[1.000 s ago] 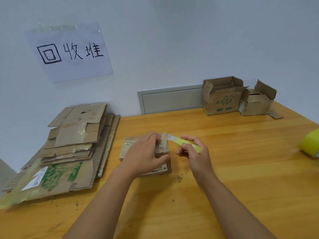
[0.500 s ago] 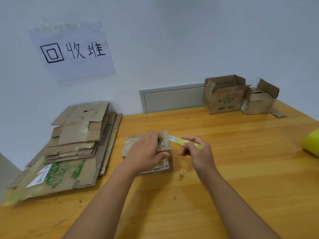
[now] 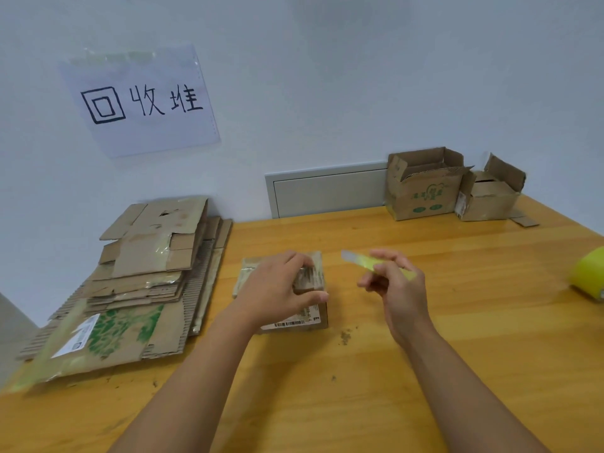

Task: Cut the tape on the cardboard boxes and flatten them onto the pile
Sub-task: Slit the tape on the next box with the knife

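The small taped brown cardboard box (image 3: 287, 300) sits near the middle of the wooden counter (image 3: 457, 354), and I have my left hand (image 3: 277, 289) clamped over its top, fingers curled round the far edge and thumb on the near corner, to pin it so it won't skid under a blade. My right hand (image 3: 397, 289) pinches the yellow-green utility knife (image 3: 376, 264), blade pointing left toward the box but held clear of it, just beside its right edge. I judge the tape is not yet fully cut, since the box keeps its shape.

To the left, the pile of flattened corrugated cardboard (image 3: 130, 289) lies against the wall under the handwritten paper sign (image 3: 140, 99), near enough to slide the box across. At the back right stand two open-flapped brown boxes (image 3: 425, 188), touching each other, likely next in line. A yellow tape roll (image 3: 588, 276) lies at the right edge, well apart. Nothing stands between box and pile; my own left fingers near the cut line are the hazard.
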`<state>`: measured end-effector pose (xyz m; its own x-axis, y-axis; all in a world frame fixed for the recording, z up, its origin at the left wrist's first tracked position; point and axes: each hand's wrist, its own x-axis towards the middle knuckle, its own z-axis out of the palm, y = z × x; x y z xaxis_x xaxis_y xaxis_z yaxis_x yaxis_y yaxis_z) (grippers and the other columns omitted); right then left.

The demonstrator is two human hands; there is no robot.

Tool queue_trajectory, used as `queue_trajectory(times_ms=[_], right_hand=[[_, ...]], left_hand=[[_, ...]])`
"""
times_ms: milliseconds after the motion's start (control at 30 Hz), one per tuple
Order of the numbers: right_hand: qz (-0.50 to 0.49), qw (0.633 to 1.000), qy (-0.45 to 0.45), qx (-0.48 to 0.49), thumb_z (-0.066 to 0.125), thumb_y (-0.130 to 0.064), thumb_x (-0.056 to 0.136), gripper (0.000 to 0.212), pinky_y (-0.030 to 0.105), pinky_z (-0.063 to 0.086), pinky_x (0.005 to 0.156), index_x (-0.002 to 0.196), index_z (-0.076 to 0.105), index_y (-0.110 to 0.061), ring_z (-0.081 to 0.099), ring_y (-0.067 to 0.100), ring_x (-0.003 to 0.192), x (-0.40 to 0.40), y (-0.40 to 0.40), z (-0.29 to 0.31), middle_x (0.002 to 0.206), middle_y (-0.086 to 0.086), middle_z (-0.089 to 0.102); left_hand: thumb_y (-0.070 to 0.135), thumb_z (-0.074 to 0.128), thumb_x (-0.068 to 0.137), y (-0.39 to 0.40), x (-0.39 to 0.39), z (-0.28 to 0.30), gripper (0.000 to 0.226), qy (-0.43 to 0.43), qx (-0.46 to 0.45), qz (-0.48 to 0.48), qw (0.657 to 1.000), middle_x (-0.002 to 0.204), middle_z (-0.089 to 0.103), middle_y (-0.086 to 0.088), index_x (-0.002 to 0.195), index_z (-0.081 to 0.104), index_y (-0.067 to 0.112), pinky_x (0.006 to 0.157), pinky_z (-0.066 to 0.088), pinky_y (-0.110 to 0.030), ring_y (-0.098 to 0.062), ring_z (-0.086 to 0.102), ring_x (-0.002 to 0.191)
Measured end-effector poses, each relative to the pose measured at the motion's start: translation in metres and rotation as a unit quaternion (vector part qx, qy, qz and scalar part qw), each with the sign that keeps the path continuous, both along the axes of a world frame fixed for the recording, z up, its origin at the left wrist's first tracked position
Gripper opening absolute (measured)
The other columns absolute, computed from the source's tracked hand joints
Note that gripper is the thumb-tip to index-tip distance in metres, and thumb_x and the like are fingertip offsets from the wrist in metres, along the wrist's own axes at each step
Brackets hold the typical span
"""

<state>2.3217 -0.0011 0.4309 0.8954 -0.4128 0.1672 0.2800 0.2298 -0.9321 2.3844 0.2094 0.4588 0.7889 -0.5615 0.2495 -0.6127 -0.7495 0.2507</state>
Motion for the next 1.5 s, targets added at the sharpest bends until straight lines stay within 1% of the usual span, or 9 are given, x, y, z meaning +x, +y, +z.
queue_trajectory(times_ms=[167, 333, 533, 667, 867, 1033, 1167, 1300, 1500], right_hand=[[0.011, 0.988, -0.022, -0.155, 0.061, -0.023, 0.098, 0.018, 0.028, 0.053, 0.09, 0.114, 0.066, -0.031, 0.067, 0.008, 0.104, 0.033, 0.013, 0.016, 0.102, -0.004, 0.076], [0.134, 0.949, 0.076, -0.276, 0.066, -0.021, 0.094, 0.055, 0.026, 0.054, 0.088, 0.144, 0.043, -0.023, 0.06, 0.005, 0.114, 0.055, 0.024, 0.018, 0.136, -0.008, 0.059], [-0.009, 0.938, 0.118, -0.326, 0.058, -0.039, 0.096, 0.055, 0.031, 0.055, 0.064, 0.146, 0.037, -0.03, 0.064, 0.0, 0.073, 0.023, 0.038, -0.002, 0.089, -0.024, 0.061], [0.047, 0.95, 0.123, -0.282, 0.059, -0.038, 0.091, 0.061, 0.027, 0.053, 0.06, 0.147, 0.035, -0.032, 0.065, 0.004, 0.062, 0.007, 0.05, -0.006, 0.102, -0.024, 0.058], [0.012, 0.95, 0.091, -0.299, 0.065, -0.037, 0.093, 0.065, 0.033, 0.052, 0.089, 0.149, 0.034, -0.027, 0.057, 0.005, 0.109, 0.025, 0.027, 0.007, 0.122, -0.025, 0.057], [0.06, 0.943, 0.146, -0.293, 0.069, -0.043, 0.087, 0.077, 0.024, 0.048, 0.074, 0.151, 0.03, -0.029, 0.058, 0.002, 0.084, 0.028, 0.034, 0.003, 0.127, -0.021, 0.054], [0.048, 0.941, 0.131, -0.308, 0.066, -0.055, 0.078, 0.093, 0.017, 0.044, 0.078, 0.154, 0.02, -0.027, 0.057, 0.014, 0.111, 0.012, 0.069, -0.01, 0.138, -0.006, 0.053], [0.024, 0.953, 0.119, -0.279, 0.062, -0.046, 0.087, 0.081, 0.04, 0.051, 0.091, 0.155, 0.021, -0.026, 0.059, 0.019, 0.108, 0.008, 0.07, -0.017, 0.133, 0.002, 0.06], [0.121, 0.964, 0.147, -0.184, 0.07, -0.041, 0.086, 0.083, 0.022, 0.047, 0.082, 0.154, 0.024, -0.03, 0.055, -0.005, 0.1, 0.028, 0.048, -0.017, 0.118, -0.033, 0.05]], left_hand=[[0.064, 0.054, 0.089, 0.003, -0.007, 0.013, 0.056, -0.008, 0.049, -0.056, 0.997, 0.148, 0.041, 0.019, 0.139, 0.048, 0.039, 0.111, 0.014, -0.03, -0.008, 0.027, 0.141], [0.05, 0.042, 0.088, 0.018, -0.015, 0.018, 0.053, 0.134, 0.025, -0.034, 0.99, 0.153, 0.018, 0.019, 0.14, 0.04, 0.055, 0.116, 0.012, -0.042, -0.008, 0.009, 0.141], [0.074, 0.045, 0.085, 0.005, -0.004, 0.015, 0.076, 0.126, -0.071, 0.201, 0.969, 0.143, 0.03, -0.003, 0.146, 0.033, 0.031, 0.103, 0.036, -0.039, -0.025, 0.033, 0.133], [0.047, 0.055, 0.092, -0.008, 0.002, 0.02, 0.079, 0.177, -0.064, 0.199, 0.962, 0.153, 0.024, -0.007, 0.155, 0.016, 0.021, 0.088, 0.038, -0.032, -0.027, 0.044, 0.13], [0.023, 0.05, 0.099, 0.0, -0.001, 0.041, 0.056, 0.19, 0.018, 0.065, 0.979, 0.153, 0.038, 0.004, 0.151, 0.032, 0.026, 0.101, 0.031, -0.024, -0.017, 0.041, 0.134], [0.017, 0.047, 0.099, 0.0, -0.002, 0.045, 0.052, 0.159, 0.082, 0.038, 0.983, 0.149, 0.045, 0.005, 0.148, 0.038, 0.03, 0.105, 0.036, -0.03, -0.018, 0.043, 0.131], [0.022, 0.052, 0.095, -0.007, -0.001, 0.042, 0.059, 0.058, 0.177, 0.065, 0.98, 0.15, 0.04, 0.007, 0.148, 0.034, 0.041, 0.106, 0.036, -0.04, -0.025, 0.039, 0.13], [0.011, 0.043, 0.097, 0.001, -0.002, 0.035, 0.064, 0.084, 0.155, 0.062, 0.982, 0.155, 0.032, 0.012, 0.15, 0.029, 0.043, 0.113, 0.025, -0.039, -0.023, 0.026, 0.138], [0.021, 0.04, 0.105, 0.012, 0.004, 0.038, 0.054, 0.146, 0.142, 0.043, 0.978, 0.16, 0.022, 0.015, 0.153, 0.025, 0.041, 0.118, 0.014, -0.04, -0.021, 0.013, 0.145]])
